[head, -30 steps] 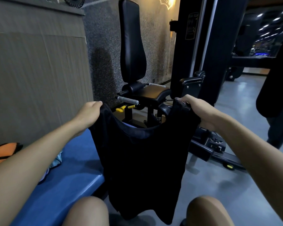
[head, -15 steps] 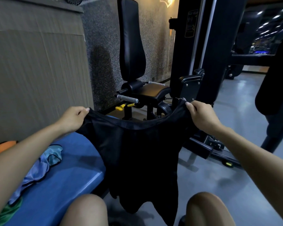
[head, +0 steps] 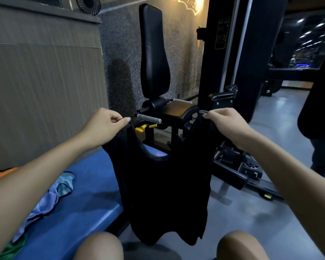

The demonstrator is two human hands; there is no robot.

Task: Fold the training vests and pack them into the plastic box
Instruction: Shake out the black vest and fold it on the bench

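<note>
Black sleeveless fabric training vest (head: 163,188): hangs full length over the knees, beside the blue padded counter (head: 79,209). Left hand (head: 103,126) and right hand (head: 223,124) each pinch a shoulder strap. Step, as judged: spreading before first fold. Next: bring the straps together. Plastic box not in view.

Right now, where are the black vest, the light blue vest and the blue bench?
black vest (head: 163,188), head view, middle of its hanging front.
light blue vest (head: 45,201), head view, crumpled middle.
blue bench (head: 86,186), head view, bare top.
</note>
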